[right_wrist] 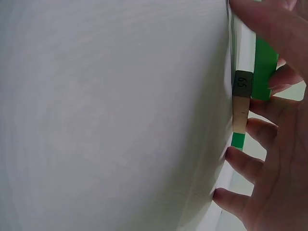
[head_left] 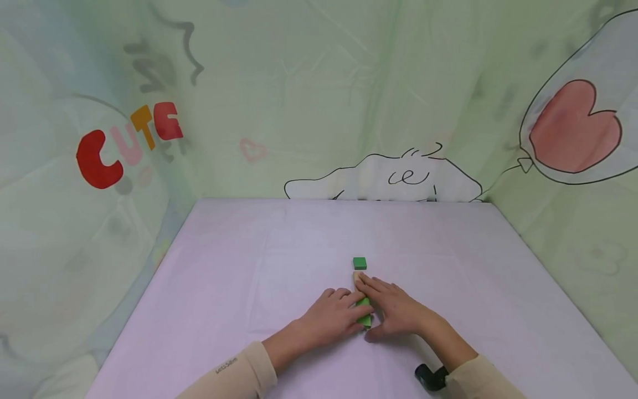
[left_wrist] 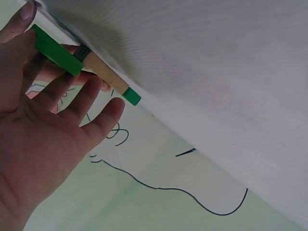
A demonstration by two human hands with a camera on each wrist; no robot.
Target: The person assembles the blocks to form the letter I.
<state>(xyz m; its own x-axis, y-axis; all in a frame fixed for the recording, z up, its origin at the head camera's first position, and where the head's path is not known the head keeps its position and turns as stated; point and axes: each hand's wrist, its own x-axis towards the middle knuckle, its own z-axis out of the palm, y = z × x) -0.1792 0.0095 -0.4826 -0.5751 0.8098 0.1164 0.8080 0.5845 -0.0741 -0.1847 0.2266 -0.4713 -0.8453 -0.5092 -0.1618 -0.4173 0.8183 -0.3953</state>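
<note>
My left hand (head_left: 329, 317) reaches across a long bright green block (head_left: 364, 313) with its fingers curled over it and its thumb at the near end. In the left wrist view that green block (left_wrist: 57, 50) lies raised, one end over a dark grey block (left_wrist: 83, 52) with a printed number. A tan wooden block (head_left: 356, 279) continues the row, and a small dark green block (head_left: 360, 263) sits at the far end. My right hand (head_left: 401, 310) rests with extended fingers against the tan block (right_wrist: 241, 114), its thumb near the green block's near end.
A pale lilac cloth covers the table (head_left: 224, 249). Near my right wrist is a black cylindrical device (head_left: 431, 377). Printed curtains surround the table at the back and both sides, bearing red letters (head_left: 99, 160) and a heart balloon (head_left: 573, 127).
</note>
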